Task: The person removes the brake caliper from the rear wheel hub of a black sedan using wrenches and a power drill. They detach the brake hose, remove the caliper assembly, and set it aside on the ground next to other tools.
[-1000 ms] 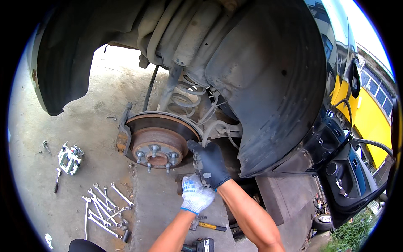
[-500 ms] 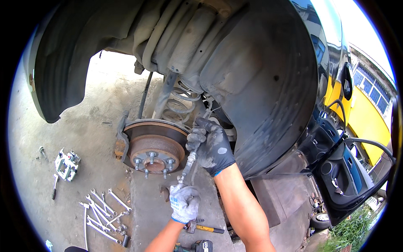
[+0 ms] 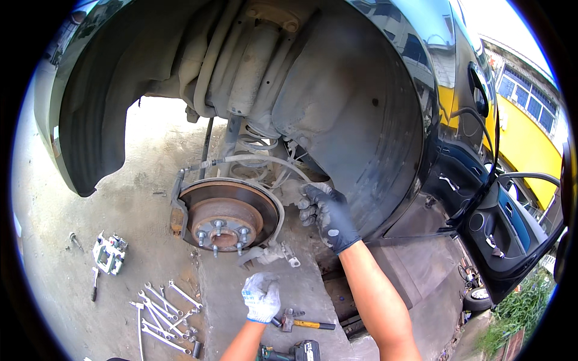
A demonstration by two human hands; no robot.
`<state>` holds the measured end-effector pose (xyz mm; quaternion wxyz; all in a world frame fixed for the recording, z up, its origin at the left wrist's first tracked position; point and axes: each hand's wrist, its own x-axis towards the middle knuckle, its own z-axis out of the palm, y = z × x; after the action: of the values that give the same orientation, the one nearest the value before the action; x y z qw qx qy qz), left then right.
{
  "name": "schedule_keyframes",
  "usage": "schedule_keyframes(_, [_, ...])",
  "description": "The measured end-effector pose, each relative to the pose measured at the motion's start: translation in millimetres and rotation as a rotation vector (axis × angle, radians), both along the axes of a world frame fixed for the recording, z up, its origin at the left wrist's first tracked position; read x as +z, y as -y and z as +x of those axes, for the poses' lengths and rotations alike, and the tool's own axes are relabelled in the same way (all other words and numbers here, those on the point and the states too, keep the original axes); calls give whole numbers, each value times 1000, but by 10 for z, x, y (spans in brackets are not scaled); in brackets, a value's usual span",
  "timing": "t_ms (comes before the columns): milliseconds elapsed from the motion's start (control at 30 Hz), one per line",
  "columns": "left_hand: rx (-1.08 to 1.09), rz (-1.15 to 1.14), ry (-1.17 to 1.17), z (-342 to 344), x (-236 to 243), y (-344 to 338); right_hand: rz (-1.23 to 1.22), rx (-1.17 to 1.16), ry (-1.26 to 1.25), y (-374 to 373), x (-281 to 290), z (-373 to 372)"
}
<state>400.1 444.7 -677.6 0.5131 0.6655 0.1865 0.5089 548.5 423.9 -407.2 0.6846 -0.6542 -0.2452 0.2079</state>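
My left hand (image 3: 262, 297), in a white-grey work glove, is closed below the brake disc (image 3: 223, 212); its curled fingers hide anything inside. My right hand (image 3: 328, 218), in a black glove, has its fingers curled right of the disc; what they hold, if anything, is hidden. A grey cable (image 3: 265, 158) arches over the disc, its ribbed end (image 3: 205, 163) to the left and its other part running to the top of my right hand. Whether the fingers grip it is unclear. Several wheel studs stick out of the rusty hub (image 3: 224, 239).
A hammer (image 3: 310, 325) and a cordless power tool (image 3: 306, 350) lie near my left hand. Several wrenches (image 3: 158, 319), a brake caliper (image 3: 109, 253) and a ratchet (image 3: 94, 284) are on the ground at left. Overhead is the wheel-arch liner (image 3: 361, 120); an open car door (image 3: 503, 240) stands at right.
My hands have moved apart, the right to the right and the left downward. The cable's ribbed end, earlier between them, now lies above the disc at left. My view has shifted.
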Motion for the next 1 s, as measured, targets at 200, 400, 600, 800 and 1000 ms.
schedule_keyframes(200, [-5,-266,110,-223,312,-397,-347,-23,161,362,-842,700])
schedule_keyframes(400, [143,535,70,-492,1046,-739,-718,96,758,169,-1193,516])
schedule_keyframes(600, [-318,1386,152,183,2225,-692,-609,-213,1072,231,-1212,531])
schedule_keyframes(800, [-326,1944,-82,298,2481,-519,-374,-166,1332,-228,-1176,183])
schedule_keyframes(1000, [-327,2046,-176,350,2280,-475,-287,-124,1444,-437,-1122,162])
